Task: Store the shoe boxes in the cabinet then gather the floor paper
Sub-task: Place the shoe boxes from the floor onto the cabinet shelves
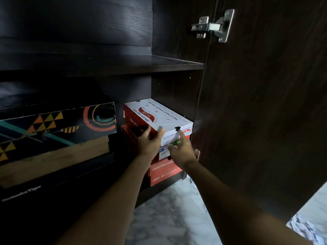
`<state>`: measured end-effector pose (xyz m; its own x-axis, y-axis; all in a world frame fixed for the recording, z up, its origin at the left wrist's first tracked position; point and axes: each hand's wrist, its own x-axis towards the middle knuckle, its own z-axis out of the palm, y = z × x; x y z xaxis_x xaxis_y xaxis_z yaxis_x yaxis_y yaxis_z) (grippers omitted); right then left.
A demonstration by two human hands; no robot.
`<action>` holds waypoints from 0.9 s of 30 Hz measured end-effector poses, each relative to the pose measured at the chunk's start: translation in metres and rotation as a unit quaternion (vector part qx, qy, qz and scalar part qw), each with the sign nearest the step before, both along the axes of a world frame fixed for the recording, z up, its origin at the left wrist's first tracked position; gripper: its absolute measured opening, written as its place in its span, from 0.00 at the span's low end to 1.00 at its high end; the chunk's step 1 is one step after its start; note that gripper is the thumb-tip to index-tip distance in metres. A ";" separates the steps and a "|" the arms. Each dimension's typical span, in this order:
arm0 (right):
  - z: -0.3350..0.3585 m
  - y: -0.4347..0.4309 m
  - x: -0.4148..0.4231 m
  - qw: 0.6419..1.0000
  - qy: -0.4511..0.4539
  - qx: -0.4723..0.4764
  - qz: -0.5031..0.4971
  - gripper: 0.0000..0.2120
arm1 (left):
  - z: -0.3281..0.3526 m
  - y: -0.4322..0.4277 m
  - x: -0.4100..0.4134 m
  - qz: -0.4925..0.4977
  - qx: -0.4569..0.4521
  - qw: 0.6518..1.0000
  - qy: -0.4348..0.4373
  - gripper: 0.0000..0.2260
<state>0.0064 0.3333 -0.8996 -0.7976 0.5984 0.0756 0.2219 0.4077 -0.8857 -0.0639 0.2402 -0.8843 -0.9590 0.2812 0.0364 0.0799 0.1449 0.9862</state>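
Shoebox point(164, 117) front behind both hands' grip.

There is one view only, from a wide-angle camera worn on the person's head. It looks forward and down into an open dark wood cabinet point(177, 85), from close in front of it and a little to its right. The dark shelf board point(159, 65) crosses the upper middle, seen slightly from above. The open cabinet door point(265, 112) with its metal hinge point(212, 27) fills the right side, very near the lens. Both forearms run up from the bottom edge toward the centre. A strip of pale marbled floor point(168, 209) shows along the lower middle and bottom right corner. Straight lines bow near the edges.
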 end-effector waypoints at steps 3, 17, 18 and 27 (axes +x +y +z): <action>0.002 -0.003 0.010 1.000 0.000 0.020 -0.007 0.36 | -0.003 0.003 0.002 -0.006 -0.005 1.000 0.011 0.29; 0.028 0.013 0.070 0.995 -0.081 0.060 -0.013 0.25 | 0.036 0.016 0.055 -0.007 -0.010 0.999 -0.037 0.31; 0.034 0.014 0.081 0.994 -0.090 0.065 -0.024 0.22 | 0.039 0.016 0.066 -0.011 -0.032 0.999 -0.018 0.30; 0.041 0.016 0.219 0.966 -0.152 0.149 -0.149 0.13 | 0.030 0.036 0.186 -0.176 -0.066 0.980 0.069 0.05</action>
